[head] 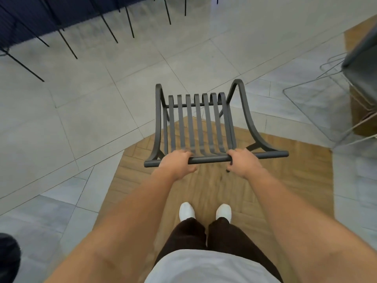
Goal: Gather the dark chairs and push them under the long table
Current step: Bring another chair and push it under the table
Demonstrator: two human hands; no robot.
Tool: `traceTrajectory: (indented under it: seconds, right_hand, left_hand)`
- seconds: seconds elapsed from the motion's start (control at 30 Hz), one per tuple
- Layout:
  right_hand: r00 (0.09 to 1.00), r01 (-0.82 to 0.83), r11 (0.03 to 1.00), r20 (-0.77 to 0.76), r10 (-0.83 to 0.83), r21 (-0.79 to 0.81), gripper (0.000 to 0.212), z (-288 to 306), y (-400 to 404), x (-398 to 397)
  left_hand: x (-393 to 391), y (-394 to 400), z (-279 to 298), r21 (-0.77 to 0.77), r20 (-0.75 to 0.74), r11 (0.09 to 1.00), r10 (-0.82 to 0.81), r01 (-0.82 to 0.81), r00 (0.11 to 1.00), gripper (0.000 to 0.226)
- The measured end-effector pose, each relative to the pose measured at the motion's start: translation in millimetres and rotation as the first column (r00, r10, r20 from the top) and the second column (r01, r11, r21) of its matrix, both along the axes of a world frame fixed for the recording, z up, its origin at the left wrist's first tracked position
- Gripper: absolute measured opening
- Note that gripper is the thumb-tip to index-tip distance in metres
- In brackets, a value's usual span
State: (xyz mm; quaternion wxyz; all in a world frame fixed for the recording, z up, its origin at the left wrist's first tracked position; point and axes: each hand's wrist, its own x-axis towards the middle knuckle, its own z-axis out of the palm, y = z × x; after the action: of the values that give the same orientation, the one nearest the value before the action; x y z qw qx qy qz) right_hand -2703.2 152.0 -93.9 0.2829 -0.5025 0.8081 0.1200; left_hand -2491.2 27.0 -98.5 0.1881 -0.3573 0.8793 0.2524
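A dark grey metal chair (196, 121) with a slatted seat and curved armrests stands right in front of me, seen from above and behind. Its round top rail runs across the middle of the view. My left hand (177, 162) grips that rail left of centre. My right hand (242, 161) grips it right of centre. The chair's far legs are over grey tiles; its near part is over a wooden floor patch. The long table is not clearly in view.
Several thin black chair legs (67, 43) and dark seats line the top left. A stack of grey chairs with wire frames (359, 82) stands at the right edge. A dark object (8, 256) sits at the bottom left. My white shoes (205, 211) stand on the wooden floor.
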Motion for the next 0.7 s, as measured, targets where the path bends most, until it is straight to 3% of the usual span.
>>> traceTrajectory:
  seconds: [0.2,0.47,0.7]
  right_hand:
    - [0.997,-0.063,0.996,-0.047,0.066,0.057,0.015,-17,-15,-8]
    - [0.978,-0.197,0.974,-0.053,0.204,0.113,0.015,-23,-22,-20]
    - [0.945,-0.322,0.941,-0.032,0.327,0.102,0.022,-24,-22,-28]
  left_hand:
    - [-8,-5,-22,-0.004,0.102,1.0,0.008,-0.008,0.995,0.039]
    - [-20,-5,-29,-0.055,0.226,0.997,0.06,-0.049,0.972,0.031]
    - [-29,7,-23,-0.192,0.315,0.978,0.145,-0.086,0.938,0.02]
